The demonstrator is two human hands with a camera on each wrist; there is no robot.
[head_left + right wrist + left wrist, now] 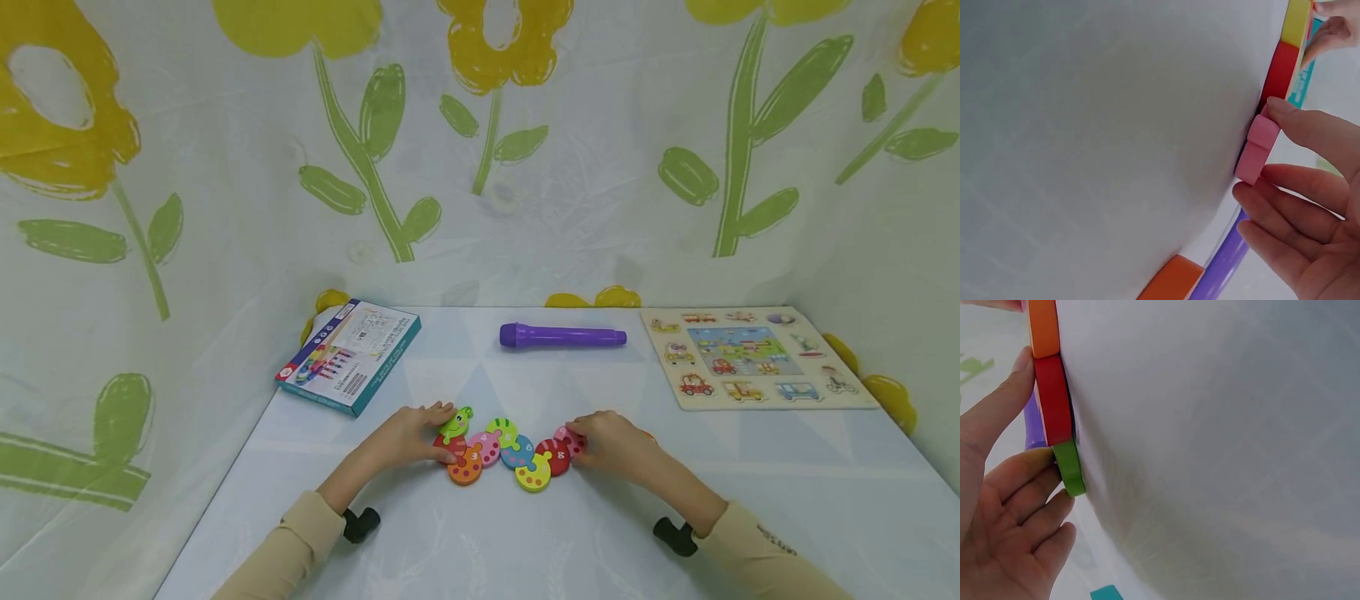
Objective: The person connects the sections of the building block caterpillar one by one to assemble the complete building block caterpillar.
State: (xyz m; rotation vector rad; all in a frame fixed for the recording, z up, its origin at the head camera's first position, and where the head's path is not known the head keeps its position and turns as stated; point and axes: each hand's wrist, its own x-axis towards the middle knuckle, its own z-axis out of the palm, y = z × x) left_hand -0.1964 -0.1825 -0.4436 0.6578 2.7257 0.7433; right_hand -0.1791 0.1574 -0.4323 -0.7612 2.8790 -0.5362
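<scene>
A wooden caterpillar number puzzle (517,452) lies across the table in a wavy row of interlocked coloured pieces. At its left end is a green head piece (457,423) with a face, joined to a red piece (1054,400). My left hand (412,433) grips these two, thumb along the red piece and fingers at the green one. An orange piece (465,469) numbered 3 follows. At the right end, my right hand (618,446) pinches a pink piece (1257,150) between thumb and fingers, beside the red piece (553,458) numbered 8.
Another orange piece (1171,280) lies past my right hand, mostly hidden in the head view. Further back are a flat toy box (348,354) on the left, a purple toy microphone (562,336) in the middle and a vehicle picture puzzle board (757,358) on the right.
</scene>
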